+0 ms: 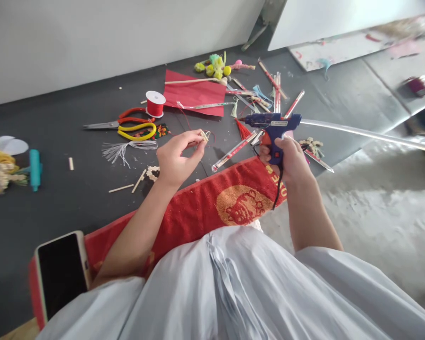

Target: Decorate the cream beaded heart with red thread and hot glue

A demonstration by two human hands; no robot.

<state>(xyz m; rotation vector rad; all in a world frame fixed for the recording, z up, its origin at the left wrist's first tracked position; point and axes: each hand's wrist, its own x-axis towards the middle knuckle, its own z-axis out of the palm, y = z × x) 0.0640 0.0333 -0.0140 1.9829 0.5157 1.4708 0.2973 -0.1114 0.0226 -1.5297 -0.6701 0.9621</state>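
My right hand [292, 158] is closed round the grip of a blue hot glue gun [279, 126], its nozzle pointing left. A long clear glue stick [361, 133] sticks out of the gun's back. Between thumb and fingertips, my left hand [180, 158] pinches a small beige piece [204, 136] whose exact kind I cannot make out. Thin red thread shows beside it. The nozzle and the small piece are apart. Below both hands lies a red towel [194, 210] with an orange bear print.
Red-and-yellow-handled scissors [134, 125], a red thread spool [155, 105], red paper [194, 97] and white tassel strands [123, 148] lie on the dark table. Several wrapped sticks [233, 152] surround the gun. Further left are a teal tube [35, 170] and a phone [62, 271].
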